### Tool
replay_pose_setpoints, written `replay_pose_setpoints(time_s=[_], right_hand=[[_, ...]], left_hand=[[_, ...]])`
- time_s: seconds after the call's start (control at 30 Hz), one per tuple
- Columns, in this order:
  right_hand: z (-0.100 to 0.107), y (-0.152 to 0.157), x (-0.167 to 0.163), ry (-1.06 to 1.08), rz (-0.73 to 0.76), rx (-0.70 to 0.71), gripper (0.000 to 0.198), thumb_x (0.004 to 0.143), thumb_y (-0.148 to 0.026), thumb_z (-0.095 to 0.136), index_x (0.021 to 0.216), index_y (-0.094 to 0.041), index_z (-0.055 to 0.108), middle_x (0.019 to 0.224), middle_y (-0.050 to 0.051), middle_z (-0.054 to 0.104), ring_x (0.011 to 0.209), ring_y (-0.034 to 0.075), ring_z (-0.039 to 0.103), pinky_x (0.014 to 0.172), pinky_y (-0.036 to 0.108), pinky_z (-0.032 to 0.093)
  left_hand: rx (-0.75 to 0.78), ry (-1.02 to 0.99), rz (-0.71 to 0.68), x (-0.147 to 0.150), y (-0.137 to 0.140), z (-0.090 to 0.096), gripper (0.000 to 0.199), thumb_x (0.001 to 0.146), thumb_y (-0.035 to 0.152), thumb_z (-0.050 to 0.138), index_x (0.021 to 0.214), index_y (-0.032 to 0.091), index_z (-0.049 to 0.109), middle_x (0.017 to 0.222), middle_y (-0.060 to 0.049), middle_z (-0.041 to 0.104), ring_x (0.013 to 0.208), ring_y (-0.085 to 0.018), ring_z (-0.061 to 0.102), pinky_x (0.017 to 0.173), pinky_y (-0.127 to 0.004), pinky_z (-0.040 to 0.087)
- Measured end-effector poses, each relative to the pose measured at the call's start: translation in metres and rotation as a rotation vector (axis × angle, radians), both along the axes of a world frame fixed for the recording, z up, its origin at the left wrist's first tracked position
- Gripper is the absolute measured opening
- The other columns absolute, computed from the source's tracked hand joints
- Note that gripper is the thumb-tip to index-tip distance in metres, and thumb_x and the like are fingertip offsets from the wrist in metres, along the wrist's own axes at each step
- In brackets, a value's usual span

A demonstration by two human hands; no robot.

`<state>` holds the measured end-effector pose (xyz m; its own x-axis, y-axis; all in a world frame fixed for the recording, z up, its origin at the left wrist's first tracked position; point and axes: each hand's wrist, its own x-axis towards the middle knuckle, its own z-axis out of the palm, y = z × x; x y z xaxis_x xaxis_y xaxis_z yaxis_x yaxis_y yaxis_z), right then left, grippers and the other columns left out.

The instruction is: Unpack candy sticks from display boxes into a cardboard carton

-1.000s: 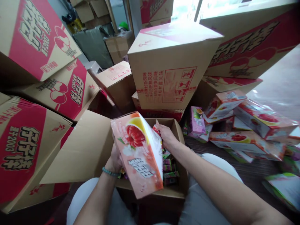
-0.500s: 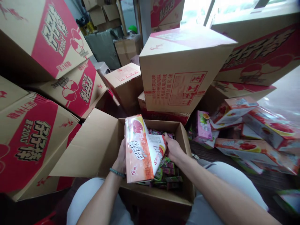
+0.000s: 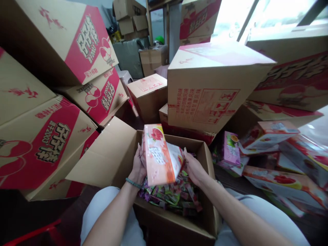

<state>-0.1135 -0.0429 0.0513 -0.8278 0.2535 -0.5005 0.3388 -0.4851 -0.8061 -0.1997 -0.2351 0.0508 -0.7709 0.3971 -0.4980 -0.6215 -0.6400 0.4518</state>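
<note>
We hold a peach-coloured box (image 3: 156,155) in the middle of the frame, above an open carton (image 3: 176,220) at lower centre. Our left hand (image 3: 139,167) grasps the box's left side; our right hand (image 3: 196,167) pinches the white flap (image 3: 175,157) at its right. Compared with half a second ago, the printed front has tipped a little and the heap of small wrapped packets (image 3: 167,196) in the carton spreads wider and looks fuller below the box. We take this to mean packets have come out of it, though its inside is hidden from us. A purple box (image 3: 231,148) and more peach-coloured boxes (image 3: 284,179) lie at right.
</note>
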Motion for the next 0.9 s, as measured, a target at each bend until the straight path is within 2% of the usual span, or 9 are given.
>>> replay_pose_setpoints(time_s=[0.1,0.17,0.27,0.4,0.5,0.57,0.7,0.8,0.9], right_hand=[[0.003,-0.010,0.015,0.253,0.191,0.154,0.080,0.076,-0.071,0.070,0.142,-0.031,0.050,0.154,0.007,0.046,0.141,0.029,0.043,0.106,0.044,0.048],[0.001,-0.022,0.021,0.376,0.290,0.233,0.102,0.066,-0.063,0.082,0.152,-0.030,0.037,0.160,0.009,0.036,0.145,0.031,0.037,0.113,0.047,0.041],[-0.001,-0.038,0.018,0.378,0.101,0.309,0.123,0.060,-0.049,0.090,0.157,-0.029,0.019,0.156,0.013,0.041,0.140,0.031,0.045,0.115,0.050,0.039],[0.017,-0.026,0.006,0.378,-0.142,0.254,0.100,0.067,-0.041,0.089,0.149,-0.028,0.032,0.142,0.012,0.057,0.127,0.030,0.058,0.107,0.049,0.049],[0.037,0.000,0.008,0.449,-0.063,0.171,0.085,0.071,-0.038,0.086,0.143,-0.030,0.042,0.140,0.009,0.060,0.125,0.030,0.059,0.104,0.046,0.052],[0.046,0.016,0.011,0.475,0.026,0.177,0.083,0.072,-0.038,0.085,0.144,-0.029,0.044,0.140,0.009,0.060,0.128,0.031,0.058,0.105,0.045,0.052],[0.051,0.036,0.011,0.437,0.106,0.216,0.075,0.078,-0.047,0.080,0.144,-0.027,0.048,0.137,0.008,0.063,0.133,0.031,0.054,0.111,0.047,0.047],[0.045,0.041,0.008,0.436,0.053,0.306,0.078,0.078,-0.056,0.077,0.145,-0.027,0.049,0.134,0.008,0.065,0.134,0.032,0.053,0.115,0.050,0.042],[0.034,0.034,0.007,0.472,0.134,0.416,0.090,0.073,-0.063,0.078,0.149,-0.027,0.044,0.135,0.008,0.064,0.138,0.032,0.049,0.119,0.052,0.034]], left_hand=[[-0.074,0.005,0.254,-0.006,-0.004,-0.004,0.062,0.096,0.062,0.041,0.136,0.019,0.060,0.124,-0.012,0.071,0.114,-0.030,0.067,0.104,-0.048,0.051],[-0.096,0.023,0.283,0.002,0.002,-0.004,0.068,0.094,0.068,0.037,0.136,0.020,0.061,0.131,-0.013,0.068,0.119,-0.032,0.064,0.104,-0.049,0.051],[-0.079,0.069,0.186,0.024,0.015,-0.001,0.070,0.093,0.071,0.039,0.136,0.021,0.061,0.135,-0.012,0.066,0.125,-0.031,0.061,0.105,-0.045,0.051],[-0.119,0.126,-0.013,0.029,0.007,0.008,0.077,0.091,0.077,0.031,0.134,0.022,0.062,0.128,-0.011,0.070,0.120,-0.030,0.064,0.099,-0.041,0.054],[-0.321,-0.015,-0.098,0.009,-0.016,0.010,0.100,0.082,0.088,0.016,0.116,0.011,0.070,0.094,-0.018,0.075,0.096,-0.032,0.071,0.082,-0.043,0.059],[-0.403,-0.021,-0.013,-0.002,-0.024,0.010,0.094,0.085,0.085,0.018,0.114,0.012,0.069,0.085,-0.015,0.075,0.087,-0.029,0.072,0.078,-0.041,0.059],[-0.231,0.178,0.072,0.002,-0.016,0.013,0.069,0.094,0.071,0.034,0.131,0.022,0.063,0.113,-0.009,0.076,0.108,-0.027,0.070,0.097,-0.042,0.056],[-0.148,0.249,-0.037,0.007,-0.012,0.022,0.066,0.094,0.068,0.040,0.134,0.021,0.062,0.126,-0.008,0.072,0.124,-0.028,0.062,0.109,-0.044,0.049],[-0.174,0.224,-0.024,0.002,-0.017,0.032,0.070,0.096,0.068,0.032,0.133,0.017,0.062,0.128,-0.011,0.070,0.128,-0.028,0.060,0.113,-0.047,0.045]])
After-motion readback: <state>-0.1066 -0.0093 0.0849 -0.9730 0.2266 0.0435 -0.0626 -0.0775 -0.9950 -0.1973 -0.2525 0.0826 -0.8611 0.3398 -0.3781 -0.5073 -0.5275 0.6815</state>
